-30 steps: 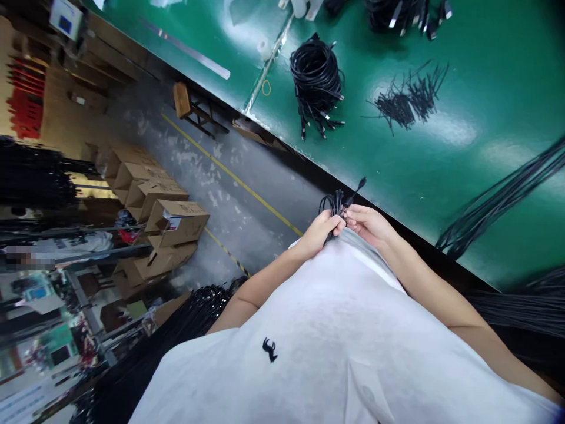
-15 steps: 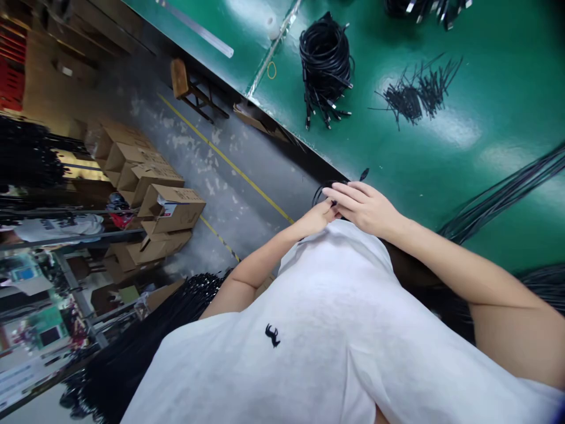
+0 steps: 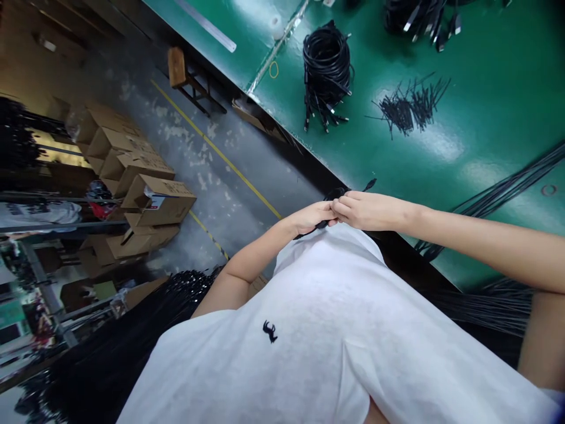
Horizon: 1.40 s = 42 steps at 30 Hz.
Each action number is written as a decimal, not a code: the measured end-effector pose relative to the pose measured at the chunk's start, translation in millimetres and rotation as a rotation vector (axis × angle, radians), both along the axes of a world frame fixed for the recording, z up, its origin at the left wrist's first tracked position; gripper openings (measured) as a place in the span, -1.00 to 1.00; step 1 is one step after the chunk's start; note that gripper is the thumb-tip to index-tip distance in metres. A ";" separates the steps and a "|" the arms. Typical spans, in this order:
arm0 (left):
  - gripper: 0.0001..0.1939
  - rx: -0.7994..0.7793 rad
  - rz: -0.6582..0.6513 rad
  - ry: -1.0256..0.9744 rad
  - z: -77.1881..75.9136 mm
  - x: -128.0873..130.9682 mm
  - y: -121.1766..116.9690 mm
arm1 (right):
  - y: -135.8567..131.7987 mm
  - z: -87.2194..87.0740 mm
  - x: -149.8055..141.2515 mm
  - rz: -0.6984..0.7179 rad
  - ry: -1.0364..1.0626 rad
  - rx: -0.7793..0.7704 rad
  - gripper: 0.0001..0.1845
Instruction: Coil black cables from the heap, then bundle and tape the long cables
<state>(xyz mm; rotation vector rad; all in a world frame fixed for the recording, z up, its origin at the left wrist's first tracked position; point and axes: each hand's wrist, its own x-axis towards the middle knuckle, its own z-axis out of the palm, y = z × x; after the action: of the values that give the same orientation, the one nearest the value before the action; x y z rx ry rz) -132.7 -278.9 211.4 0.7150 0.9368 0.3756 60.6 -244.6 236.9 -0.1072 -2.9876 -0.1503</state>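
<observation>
Close against my shirt front, my left hand (image 3: 312, 217) is closed around a coiled black cable (image 3: 334, 193). Meeting it from the other side, my right hand (image 3: 364, 210) has its fingers bent and pressed together on the same cable. One cable end with a plug (image 3: 369, 185) sticks out beyond the right hand, and another piece shows under the left fingers. Most of the coil is hidden by the hands, and I cannot make out any tie between the fingertips. A heap of short black ties (image 3: 408, 109) lies on the green table (image 3: 477, 141).
A stack of coiled black cables (image 3: 327, 65) rests on the table, with more coils (image 3: 424, 17) farther right. Long loose cables (image 3: 498, 194) cross the table's right side. At the left are a wooden stool (image 3: 177, 68), open cardboard boxes (image 3: 154, 197) and hanging black cables (image 3: 110, 347).
My right hand has gone from extended fingers over the cable to fingers curled in against my left hand. The view has shifted slightly.
</observation>
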 end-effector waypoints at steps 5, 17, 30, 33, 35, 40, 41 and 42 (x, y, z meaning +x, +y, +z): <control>-0.79 -0.020 0.081 -0.012 -4.4 1.9 2.5 | 1.4 8.8 -7.7 -0.008 -0.033 0.120 -0.63; -0.55 0.773 0.061 0.336 -10.1 -5.7 58.5 | 43.9 5.0 -19.2 -0.399 -0.311 -0.157 -0.71; -0.36 1.273 -0.694 0.538 -19.1 -1.8 101.9 | 37.9 -19.2 -10.6 -0.227 -0.189 -0.048 -0.75; -0.71 1.264 -0.539 0.811 -15.1 13.5 90.8 | 53.2 -17.2 -5.6 -0.361 -0.264 -0.075 -0.77; -0.70 1.119 -0.395 0.909 -10.7 19.7 77.9 | 64.3 -13.1 -3.5 -0.463 -0.288 -0.093 -0.80; -0.65 1.066 -0.254 0.717 4.7 2.9 67.9 | 68.3 -1.7 -6.0 -0.495 -0.270 -0.062 -0.78; -0.63 1.141 -0.217 0.709 4.8 -2.1 73.2 | 65.4 -0.1 -8.4 -0.462 -0.258 -0.049 -0.75; -0.61 1.198 -0.200 0.700 3.1 -5.6 79.7 | 62.4 1.1 -11.3 -0.422 -0.241 -0.035 -0.72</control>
<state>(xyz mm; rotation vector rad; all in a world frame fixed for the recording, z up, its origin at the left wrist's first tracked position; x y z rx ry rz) -138.3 -199.2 214.5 2.1164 1.2401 0.5106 49.3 -182.3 238.1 -0.7766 -3.1589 -0.1672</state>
